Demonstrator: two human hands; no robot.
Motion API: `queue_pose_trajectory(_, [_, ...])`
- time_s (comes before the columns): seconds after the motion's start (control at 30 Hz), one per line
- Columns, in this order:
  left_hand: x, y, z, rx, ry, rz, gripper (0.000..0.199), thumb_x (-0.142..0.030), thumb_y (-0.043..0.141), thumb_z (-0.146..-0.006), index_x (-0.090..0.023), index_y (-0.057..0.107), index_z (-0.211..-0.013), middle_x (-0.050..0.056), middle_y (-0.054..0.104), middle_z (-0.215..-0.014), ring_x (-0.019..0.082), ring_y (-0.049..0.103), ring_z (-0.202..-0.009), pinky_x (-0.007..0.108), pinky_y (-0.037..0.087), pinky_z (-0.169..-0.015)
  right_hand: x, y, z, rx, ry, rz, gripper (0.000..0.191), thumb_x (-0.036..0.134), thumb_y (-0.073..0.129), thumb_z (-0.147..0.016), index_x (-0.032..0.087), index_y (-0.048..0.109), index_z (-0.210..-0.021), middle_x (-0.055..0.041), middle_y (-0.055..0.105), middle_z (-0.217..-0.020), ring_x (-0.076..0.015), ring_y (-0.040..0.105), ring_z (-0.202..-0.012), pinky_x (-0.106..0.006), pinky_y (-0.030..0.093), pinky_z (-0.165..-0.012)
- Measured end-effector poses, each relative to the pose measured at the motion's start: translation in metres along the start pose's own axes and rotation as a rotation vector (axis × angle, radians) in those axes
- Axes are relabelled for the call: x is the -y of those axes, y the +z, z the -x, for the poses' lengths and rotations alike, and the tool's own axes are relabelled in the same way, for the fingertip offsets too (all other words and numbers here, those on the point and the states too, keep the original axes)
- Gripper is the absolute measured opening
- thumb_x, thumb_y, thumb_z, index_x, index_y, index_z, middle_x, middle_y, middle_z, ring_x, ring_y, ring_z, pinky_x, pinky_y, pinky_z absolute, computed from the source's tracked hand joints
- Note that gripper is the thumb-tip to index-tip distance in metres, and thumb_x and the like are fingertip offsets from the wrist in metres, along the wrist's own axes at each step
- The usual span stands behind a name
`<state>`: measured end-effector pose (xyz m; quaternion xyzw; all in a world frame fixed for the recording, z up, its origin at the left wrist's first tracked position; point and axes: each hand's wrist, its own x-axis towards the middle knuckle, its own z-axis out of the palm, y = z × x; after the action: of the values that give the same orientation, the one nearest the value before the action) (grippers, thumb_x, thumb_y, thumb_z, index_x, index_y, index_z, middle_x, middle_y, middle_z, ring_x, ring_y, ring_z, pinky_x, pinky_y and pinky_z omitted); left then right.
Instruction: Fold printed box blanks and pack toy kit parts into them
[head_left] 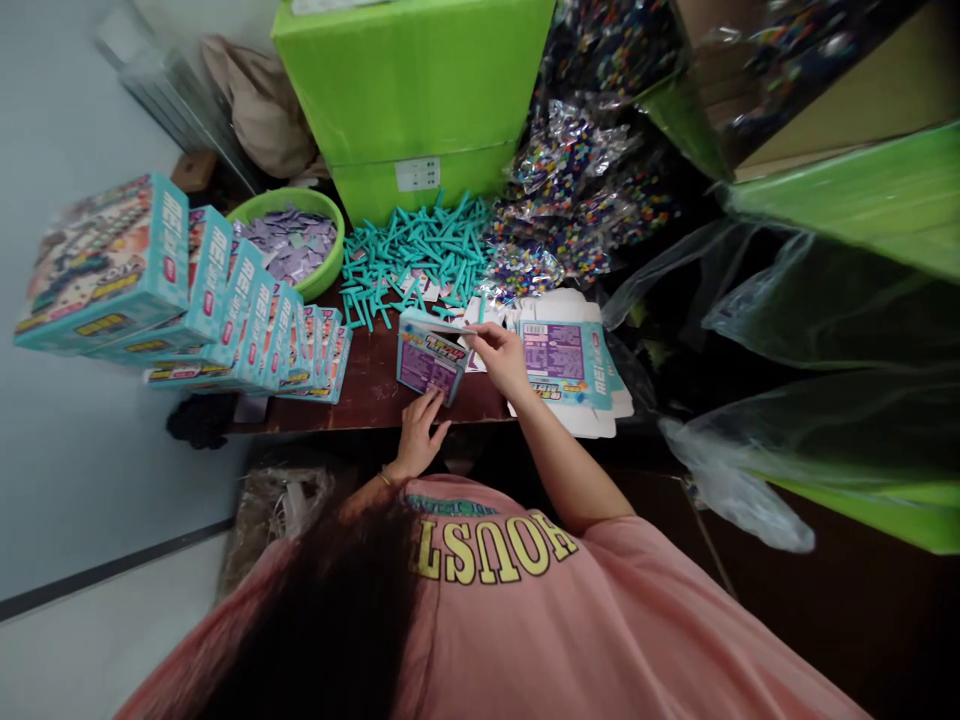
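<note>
A small purple and teal cardboard box (429, 362) stands slightly tilted on the dark table in front of me, its upper right side open on a dark gap. The fingers of my left hand (421, 435) rest against the lower front of this box, with the thumb held apart. At its upper right edge, the thumb and fingers of my right hand (501, 358) are pinched together on what looks like a flap of the box. Flattened printed cartons (566, 360) lie in a stack just right of that hand. Behind the box is a heap of teal plastic sticks (416, 250).
Teal boxes (217, 290) are piled in a leaning row at the left. A green basin (335, 245) holds small purple packets. Clear bags of colourful beads (570, 190) heap up at the back right, beside a large green box (412, 90). Plastic sheeting (742, 480) hangs at the right.
</note>
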<state>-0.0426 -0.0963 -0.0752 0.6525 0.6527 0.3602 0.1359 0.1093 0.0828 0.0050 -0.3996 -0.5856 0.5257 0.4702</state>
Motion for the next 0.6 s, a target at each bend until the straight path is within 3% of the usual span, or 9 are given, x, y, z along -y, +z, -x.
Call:
queue_pose_trajectory(0.07, [0.006,-0.011,-0.016,-0.172,-0.048,0.014,0.065,-0.039,0.073,-0.093,-0.021,0.051,-0.151,0.021,0.055,-0.151,0.035,0.049,-0.146,0.057,0.036,-0.122,0.012,0.004,0.001,0.014,-0.069,0.054,0.022,0.043,0.074,-0.086,0.021,0.079,-0.088,-0.0029,0.078,-0.088,-0.0199,0.072,-0.086,-0.035,0.057,-0.086])
queue_pose_trajectory(0.13, [0.017,-0.029,-0.042,-0.371,-0.133,0.068,0.093,-0.047,0.085,-0.081,-0.016,0.041,-0.157,0.025,0.045,-0.159,0.038,0.039,-0.153,0.057,0.029,-0.127,0.02,0.006,0.006,0.067,-0.111,0.101,0.021,0.042,0.074,-0.088,0.021,0.079,-0.087,-0.003,0.079,-0.087,-0.0201,0.072,-0.086,-0.035,0.056,-0.085])
queue_pose_trajectory(0.17, [0.024,-0.039,-0.056,-0.39,-0.167,0.131,0.103,-0.049,0.088,-0.077,-0.016,0.036,-0.16,0.025,0.042,-0.162,0.037,0.038,-0.154,0.055,0.029,-0.128,0.023,0.006,0.009,0.108,-0.129,0.122,0.021,0.042,0.074,-0.089,0.021,0.079,-0.088,-0.0031,0.079,-0.087,-0.0199,0.072,-0.084,-0.034,0.056,-0.083])
queue_pose_trajectory(0.27, [0.039,-0.068,-0.091,-0.133,-0.186,0.396,0.095,-0.053,0.085,-0.079,-0.018,0.042,-0.156,0.02,0.059,-0.149,0.032,0.059,-0.137,0.048,0.044,-0.119,0.034,-0.001,0.015,0.259,-0.255,0.216,0.021,0.039,0.068,-0.095,0.022,0.079,-0.101,-0.0059,0.08,-0.099,-0.0206,0.072,-0.09,-0.035,0.057,-0.085])
queue_pose_trajectory(0.37, [0.037,-0.081,-0.098,0.034,-0.151,0.499,0.091,-0.052,0.085,-0.078,-0.019,0.047,-0.154,0.016,0.065,-0.142,0.028,0.067,-0.124,0.042,0.051,-0.112,0.047,-0.017,0.014,0.381,-0.386,0.37,0.02,0.036,0.066,-0.098,0.025,0.079,-0.108,-0.0079,0.079,-0.109,-0.0227,0.072,-0.098,-0.038,0.055,-0.092])
queue_pose_trajectory(0.43, [0.026,-0.079,-0.091,0.029,-0.142,0.53,0.087,-0.054,0.083,-0.08,-0.02,0.049,-0.153,0.014,0.069,-0.136,0.026,0.07,-0.115,0.039,0.055,-0.104,0.052,-0.03,0.011,0.42,-0.358,0.418,0.019,0.041,0.07,-0.096,0.024,0.08,-0.098,-0.0064,0.079,-0.098,-0.0224,0.071,-0.092,-0.037,0.053,-0.087])
queue_pose_trajectory(0.53, [0.008,-0.069,-0.075,-0.044,-0.164,0.549,0.073,-0.064,0.075,-0.084,-0.017,0.061,-0.138,0.01,0.077,-0.109,0.023,0.073,-0.093,0.034,0.059,-0.087,0.049,-0.044,0.007,0.408,-0.165,0.311,0.042,0.055,0.065,-0.097,0.021,0.071,-0.073,-0.0006,0.065,-0.066,-0.0164,0.06,-0.067,-0.03,0.047,-0.067])
queue_pose_trajectory(0.6, [0.0,-0.063,-0.065,-0.111,-0.186,0.52,0.07,-0.068,0.071,-0.086,-0.016,0.065,-0.131,0.01,0.077,-0.102,0.023,0.073,-0.089,0.034,0.06,-0.082,0.045,-0.047,0.007,0.385,-0.065,0.223,0.048,0.062,0.062,-0.096,0.021,0.067,-0.072,0.0018,0.059,-0.062,-0.0138,0.053,-0.061,-0.028,0.043,-0.061])
